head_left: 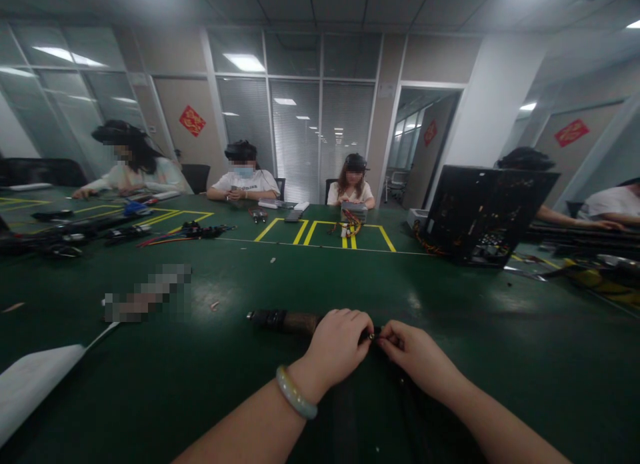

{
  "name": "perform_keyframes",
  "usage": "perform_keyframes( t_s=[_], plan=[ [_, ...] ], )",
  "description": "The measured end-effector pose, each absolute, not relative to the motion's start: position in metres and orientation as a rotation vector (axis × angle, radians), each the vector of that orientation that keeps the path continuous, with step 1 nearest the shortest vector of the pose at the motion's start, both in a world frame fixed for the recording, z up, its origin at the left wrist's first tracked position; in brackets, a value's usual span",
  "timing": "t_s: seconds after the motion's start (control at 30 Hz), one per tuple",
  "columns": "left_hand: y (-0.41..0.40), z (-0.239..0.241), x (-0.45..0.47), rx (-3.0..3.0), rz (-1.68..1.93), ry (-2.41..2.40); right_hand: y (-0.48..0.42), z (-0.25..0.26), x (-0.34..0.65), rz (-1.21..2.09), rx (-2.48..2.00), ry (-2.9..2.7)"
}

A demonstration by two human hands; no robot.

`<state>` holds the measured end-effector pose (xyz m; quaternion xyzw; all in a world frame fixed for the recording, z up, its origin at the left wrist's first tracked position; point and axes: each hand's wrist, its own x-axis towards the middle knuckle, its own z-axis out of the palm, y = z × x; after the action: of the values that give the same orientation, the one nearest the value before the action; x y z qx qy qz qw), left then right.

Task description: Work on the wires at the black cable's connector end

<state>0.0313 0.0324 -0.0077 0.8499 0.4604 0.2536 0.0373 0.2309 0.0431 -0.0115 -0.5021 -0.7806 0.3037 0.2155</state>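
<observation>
A dark cylindrical tool (295,322) with a brown middle and a small metal tip lies lengthwise on the green table (225,391), tip to the left. My left hand (343,341), with a pale bangle at the wrist, is closed around its right-hand end. Close beside it, my right hand (407,347) pinches a thin dark piece (377,333) at that end; the fingers hide most of it. A small brass-coloured spot shows between the two hands. Something dark and cord-like runs down the table below my right hand, too dim to make out.
Across the table sit several people in headgear. A black computer case (493,214) stands at the right back, with a grey power supply (354,214) and wires near the centre. Bundled cables (190,231) lie at left; a white sheet (40,384) is at the front left.
</observation>
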Motion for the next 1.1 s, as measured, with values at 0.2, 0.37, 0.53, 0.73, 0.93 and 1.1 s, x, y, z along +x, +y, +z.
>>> perform_keyframes(
  t_s=[0.2,0.37,0.53,0.73,0.93,1.1],
  plan=[
    [0.032,-0.008,0.0309,2.586,0.801,1.409,0.0416,-0.0096,0.2295,0.842,-1.403,-2.164],
    [0.0327,-0.0093,0.0303,2.558,0.829,1.405,0.0412,-0.0093,0.2291,0.844,-1.402,-2.167],
    [0.0339,-0.0087,0.0302,2.585,0.816,1.363,0.0427,-0.0114,0.2289,0.811,-1.393,-2.163],
    [0.0342,-0.0075,0.0298,2.584,0.826,1.333,0.0413,-0.0076,0.2279,0.805,-1.41,-2.174],
    [0.0337,-0.0087,0.0304,2.581,0.834,1.367,0.0415,-0.0085,0.228,0.823,-1.402,-2.162],
    [0.0344,-0.0107,0.0305,2.585,0.822,1.381,0.0431,-0.0118,0.2281,0.828,-1.403,-2.156]
  ],
)
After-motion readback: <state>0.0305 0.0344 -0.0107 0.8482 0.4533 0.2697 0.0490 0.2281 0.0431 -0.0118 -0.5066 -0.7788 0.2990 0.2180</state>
